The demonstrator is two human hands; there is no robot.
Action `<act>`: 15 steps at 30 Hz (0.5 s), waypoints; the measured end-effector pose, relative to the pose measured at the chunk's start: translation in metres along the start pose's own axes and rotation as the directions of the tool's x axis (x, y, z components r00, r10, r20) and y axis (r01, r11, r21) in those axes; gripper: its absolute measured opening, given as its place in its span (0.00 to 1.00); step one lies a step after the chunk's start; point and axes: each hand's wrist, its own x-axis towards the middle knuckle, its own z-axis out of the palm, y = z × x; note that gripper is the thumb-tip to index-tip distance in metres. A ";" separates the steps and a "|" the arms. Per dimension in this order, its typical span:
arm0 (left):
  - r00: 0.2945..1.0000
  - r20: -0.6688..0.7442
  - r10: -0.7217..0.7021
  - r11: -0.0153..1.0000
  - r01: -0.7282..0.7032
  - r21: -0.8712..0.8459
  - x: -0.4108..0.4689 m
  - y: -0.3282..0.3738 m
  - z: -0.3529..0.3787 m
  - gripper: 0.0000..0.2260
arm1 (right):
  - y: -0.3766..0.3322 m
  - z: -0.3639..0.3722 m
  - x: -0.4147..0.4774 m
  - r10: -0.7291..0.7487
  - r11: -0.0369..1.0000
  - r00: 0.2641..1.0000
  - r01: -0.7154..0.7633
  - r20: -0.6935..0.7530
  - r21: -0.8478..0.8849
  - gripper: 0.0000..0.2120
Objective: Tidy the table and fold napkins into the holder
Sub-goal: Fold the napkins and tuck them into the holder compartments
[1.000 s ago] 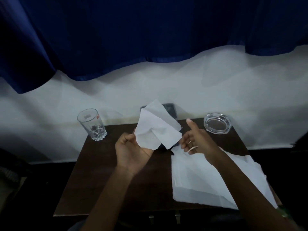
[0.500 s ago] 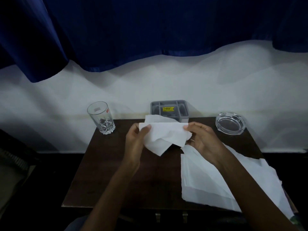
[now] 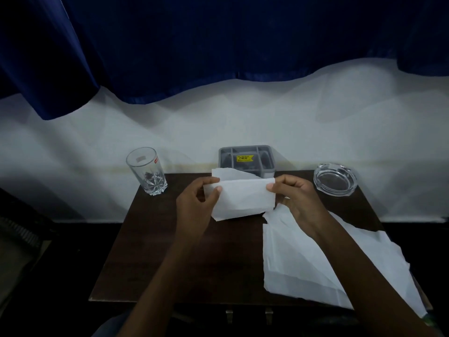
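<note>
A folded white paper napkin [image 3: 243, 199] is held just above the dark wooden surface [image 3: 170, 251], toward the middle of its far edge. Its left end is pinched by the left hand [image 3: 194, 205], with the thumb in front and the curled fingers [image 3: 206, 183] behind. Its upper right corner is gripped by the right hand [image 3: 297, 203] between thumb and bent fingers. A back layer of the napkin is seen rising above the front fold. A grey napkin holder [image 3: 244, 148] with a yellow label is placed at the middle of the far edge, just behind the napkin, which hides its lower front. An upright glass tumbler [image 3: 147, 171] is set at the far left corner and a glass ashtray [image 3: 334, 180] at the far right corner. A pile of unfolded napkins [image 3: 303, 259] is spread over the right half, down to the near right corner, partly covered by the right forearm. A dark blue curtain [image 3: 218, 45] is hung behind.
</note>
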 end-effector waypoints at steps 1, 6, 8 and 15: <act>0.999 -0.007 0.031 0.998 -0.031 0.054 0.001 0.000 -0.001 0.06 | 0.001 0.000 0.000 -0.005 1.000 1.000 0.005 -0.008 -0.010 0.06; 0.994 -0.025 0.102 0.963 -0.092 0.254 0.006 0.003 -0.005 0.05 | 0.000 0.000 0.002 -0.084 0.993 0.996 0.081 -0.032 -0.087 0.03; 0.997 0.030 0.077 0.981 -0.081 0.176 0.007 0.006 -0.007 0.09 | -0.004 -0.003 0.001 -0.093 0.992 0.995 0.096 0.042 -0.080 0.02; 0.982 0.174 0.074 0.989 -0.050 -0.137 0.006 0.016 -0.012 0.10 | -0.009 -0.005 -0.001 -0.064 0.998 0.995 0.064 0.078 0.003 0.09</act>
